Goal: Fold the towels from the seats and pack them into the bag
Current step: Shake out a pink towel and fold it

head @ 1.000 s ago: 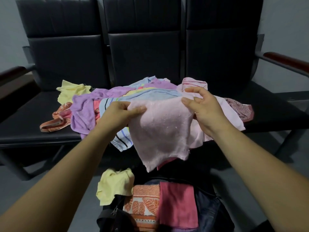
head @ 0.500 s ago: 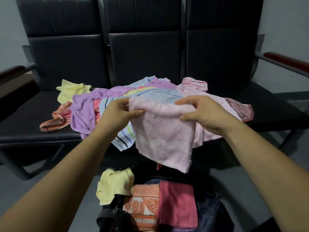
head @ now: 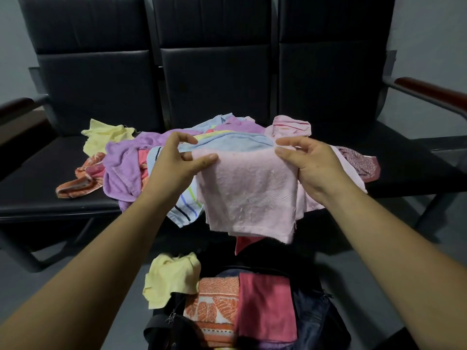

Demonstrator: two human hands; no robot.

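Note:
A pale pink towel [head: 249,195] hangs folded in the air in front of the seats. My left hand [head: 177,164] pinches its top left corner and my right hand [head: 309,165] pinches its top right corner. Behind it a heap of loose towels lies on the black seats [head: 32,195]: purple [head: 121,168], light blue [head: 235,145], striped [head: 185,208], yellow [head: 101,135] and orange [head: 75,183]. Below, the dark bag [head: 313,324] stands open on the floor with a folded orange patterned towel [head: 214,309] and a folded red towel [head: 265,306] inside. A yellow towel [head: 169,276] drapes over its left edge.
Three black seats form one bench with wooden armrests at the left [head: 15,107] and right [head: 429,92]. A maroon patterned cloth [head: 358,162] lies on the right seat. Grey floor [head: 45,269] surrounds the bag.
The pink towel has been folded and straightened: its hanging point is gone and the lower edge is now level. Both hands have moved apart to the top corners.

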